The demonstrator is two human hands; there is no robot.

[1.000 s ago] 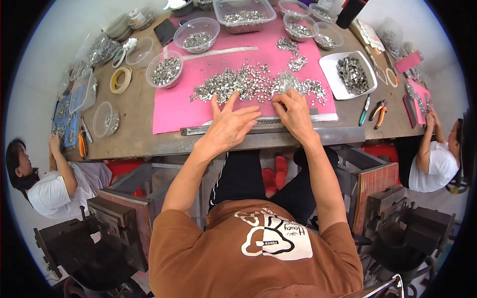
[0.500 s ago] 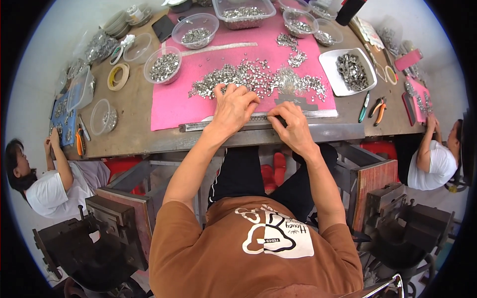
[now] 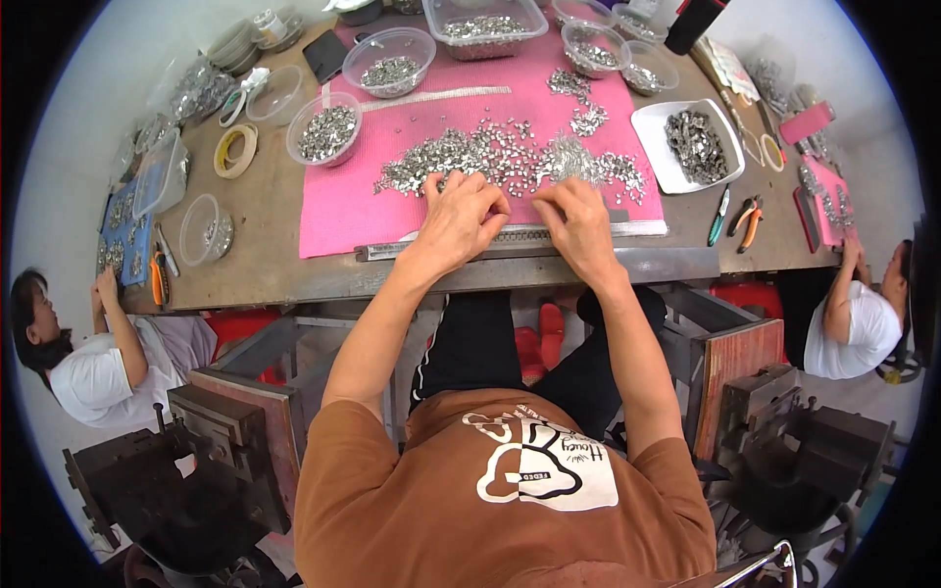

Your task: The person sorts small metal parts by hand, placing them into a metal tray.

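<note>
A long slotted metal bar (image 3: 520,235) lies along the front edge of the pink mat (image 3: 333,216). My left hand (image 3: 457,214) is over its middle, thumb and fingers pinched together; whatever is between the fingertips is too small to make out. Just to the right, my right hand (image 3: 576,223) hovers over the bar with its fingers curled to a pinch, their tips hidden. Beyond both hands spreads a heap of small shiny metal links (image 3: 441,162). Thin metal pins (image 3: 567,157) lie bunched behind my right hand, beside more loose links.
Clear tubs of metal parts, such as a round bowl (image 3: 325,132), line the mat's far side. At right stand a white tray (image 3: 694,147) of dark links and orange-handled pliers (image 3: 750,223). A tape roll (image 3: 235,150) lies left. Co-workers (image 3: 103,363) sit on both sides.
My right hand has lifted off the bar and shifted away from me, toward the pins, uncovering more of the bar's slots. My left hand has hardly moved.
</note>
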